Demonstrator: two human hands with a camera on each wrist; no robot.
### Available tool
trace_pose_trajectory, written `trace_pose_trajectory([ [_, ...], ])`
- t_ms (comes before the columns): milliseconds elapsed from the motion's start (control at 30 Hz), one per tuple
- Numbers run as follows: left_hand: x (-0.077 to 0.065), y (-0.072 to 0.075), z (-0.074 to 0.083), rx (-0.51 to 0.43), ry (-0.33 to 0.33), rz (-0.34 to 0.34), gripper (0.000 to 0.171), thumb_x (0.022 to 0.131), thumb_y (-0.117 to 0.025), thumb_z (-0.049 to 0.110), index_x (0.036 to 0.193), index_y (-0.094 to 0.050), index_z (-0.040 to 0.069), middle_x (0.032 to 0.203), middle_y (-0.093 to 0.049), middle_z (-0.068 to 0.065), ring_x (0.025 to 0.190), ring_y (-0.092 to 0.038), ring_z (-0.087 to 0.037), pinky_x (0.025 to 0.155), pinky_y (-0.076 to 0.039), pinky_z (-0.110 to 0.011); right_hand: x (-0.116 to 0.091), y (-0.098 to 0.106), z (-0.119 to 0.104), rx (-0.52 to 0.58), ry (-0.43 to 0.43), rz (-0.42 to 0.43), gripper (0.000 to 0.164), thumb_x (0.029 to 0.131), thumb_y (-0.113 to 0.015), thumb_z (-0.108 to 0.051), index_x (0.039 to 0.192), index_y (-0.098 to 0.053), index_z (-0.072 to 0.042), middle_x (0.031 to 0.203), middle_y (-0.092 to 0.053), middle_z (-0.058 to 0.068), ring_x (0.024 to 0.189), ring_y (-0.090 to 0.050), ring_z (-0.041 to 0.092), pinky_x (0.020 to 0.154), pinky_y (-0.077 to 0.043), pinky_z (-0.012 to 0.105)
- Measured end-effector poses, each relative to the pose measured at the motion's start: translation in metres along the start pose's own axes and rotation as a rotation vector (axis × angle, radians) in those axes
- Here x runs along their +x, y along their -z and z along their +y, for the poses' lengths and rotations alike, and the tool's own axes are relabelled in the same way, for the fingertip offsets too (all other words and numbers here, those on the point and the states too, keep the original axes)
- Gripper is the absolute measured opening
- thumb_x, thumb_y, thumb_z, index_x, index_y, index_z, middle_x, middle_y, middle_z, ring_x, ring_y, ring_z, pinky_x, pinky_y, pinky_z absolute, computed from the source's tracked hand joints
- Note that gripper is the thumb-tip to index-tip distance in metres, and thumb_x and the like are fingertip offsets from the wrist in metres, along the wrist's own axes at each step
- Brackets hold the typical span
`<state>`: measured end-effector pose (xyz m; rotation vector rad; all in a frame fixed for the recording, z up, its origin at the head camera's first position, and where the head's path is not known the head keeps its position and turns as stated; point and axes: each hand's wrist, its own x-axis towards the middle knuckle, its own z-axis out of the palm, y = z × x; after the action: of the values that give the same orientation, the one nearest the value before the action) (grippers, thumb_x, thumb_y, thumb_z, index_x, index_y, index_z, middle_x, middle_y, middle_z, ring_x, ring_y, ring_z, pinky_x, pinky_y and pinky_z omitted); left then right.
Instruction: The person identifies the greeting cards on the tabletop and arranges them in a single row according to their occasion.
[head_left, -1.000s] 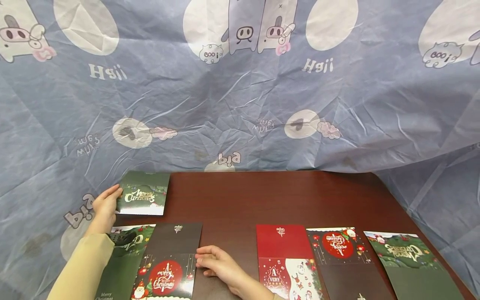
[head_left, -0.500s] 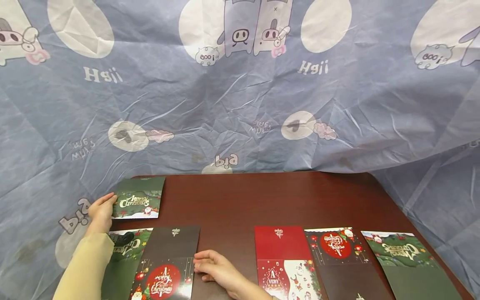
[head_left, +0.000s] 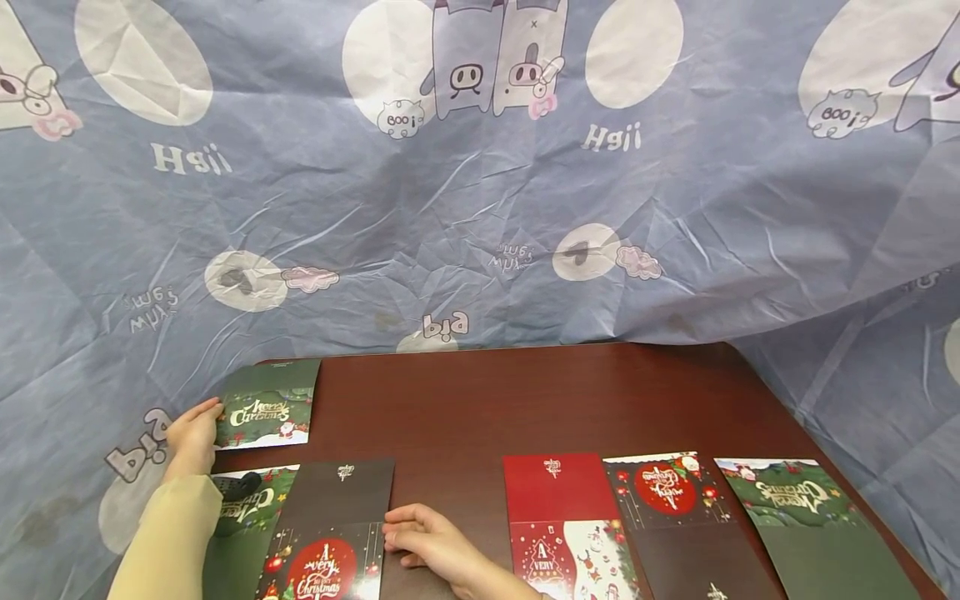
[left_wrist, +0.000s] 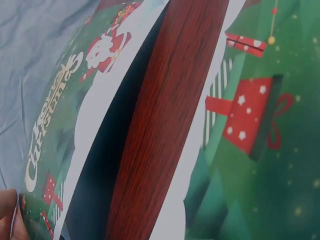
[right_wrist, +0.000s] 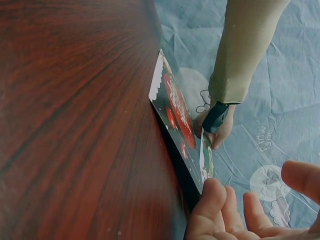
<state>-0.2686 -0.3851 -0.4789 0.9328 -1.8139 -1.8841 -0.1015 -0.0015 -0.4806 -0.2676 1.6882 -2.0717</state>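
Note:
A green Merry Christmas card (head_left: 266, 408) lies unfolded at the table's far left corner. My left hand (head_left: 193, 437) pinches its left edge; in the left wrist view fingertips (left_wrist: 7, 215) show at the corner of that card. Nearer to me is another green card (head_left: 236, 558), partly under the left wrist and sleeve. Beside it lies a dark card (head_left: 341, 496) with a red circle print. Next to that card's right edge is my right hand (head_left: 438, 542), fingers loosely extended, fingertips at or against the edge, holding nothing.
On the right of the brown table (head_left: 465, 408) lie a red card (head_left: 551, 492), a dark card (head_left: 671, 492) and a green card (head_left: 817, 550), all unfolded in a row. A blue printed cloth (head_left: 450, 208) hangs behind the table and down its sides.
The head view has turned slightly, so everything sits a little further left. Glare on the far green card has faded and its Santa shows plainly. Both hands keep nearly the same places.

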Motion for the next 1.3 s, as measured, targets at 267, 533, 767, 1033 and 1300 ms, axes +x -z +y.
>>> trace_pose_trajectory([
  [267,0.001,0.003,-0.001,0.076,-0.027,0.003,0.026,0.085,-0.068,0.024,0.11,-0.071,0.025,0.086,-0.055,0.023,0.099,-0.048,-0.002,0.08,-0.037,-0.01,0.002,-0.002,0.004,-0.014,-0.023,0.026,0.034,0.089,-0.056,-0.005,0.12,-0.051,0.007,0.108,-0.063,0.013,0.093,-0.061,0.024,0.067,-0.046,0.025],
  [533,-0.004,0.009,-0.006,0.066,-0.021,-0.012,0.025,0.086,-0.067,0.024,0.11,-0.07,0.021,0.085,-0.051,0.019,0.09,-0.048,-0.001,0.077,-0.04,-0.011,0.0,-0.003,0.002,-0.022,-0.011,0.024,0.036,0.088,-0.058,-0.008,0.12,-0.051,0.005,0.11,-0.062,0.012,0.091,-0.061,0.017,0.068,-0.047,0.025],
  [767,-0.017,0.005,-0.008,0.162,-0.095,0.012,0.037,0.087,-0.066,0.03,0.12,-0.065,0.015,0.071,-0.05,0.031,0.112,-0.045,-0.012,0.09,-0.034,-0.017,-0.001,-0.003,0.001,-0.056,0.0,0.028,0.037,0.088,-0.059,-0.01,0.122,-0.05,0.003,0.116,-0.059,0.013,0.095,-0.061,0.019,0.071,-0.048,0.03],
  [1033,-0.027,-0.003,-0.006,0.06,-0.146,0.049,0.03,0.085,-0.069,0.024,0.113,-0.069,0.012,0.067,-0.055,0.031,0.084,-0.048,0.003,0.076,-0.035,-0.011,0.0,-0.005,0.003,-0.098,-0.007,0.045,0.038,0.088,-0.059,-0.009,0.124,-0.05,0.001,0.119,-0.058,0.014,0.095,-0.057,0.017,0.073,-0.048,0.033],
  [1300,-0.043,-0.008,-0.007,-0.01,-0.195,-0.014,0.013,0.084,-0.07,0.017,0.096,-0.073,0.018,0.07,-0.061,0.025,0.07,-0.054,0.001,0.06,-0.042,-0.009,0.001,-0.005,0.004,-0.102,0.006,0.044,0.041,0.087,-0.06,-0.01,0.125,-0.049,0.001,0.119,-0.056,0.013,0.094,-0.057,0.016,0.07,-0.047,0.031],
])
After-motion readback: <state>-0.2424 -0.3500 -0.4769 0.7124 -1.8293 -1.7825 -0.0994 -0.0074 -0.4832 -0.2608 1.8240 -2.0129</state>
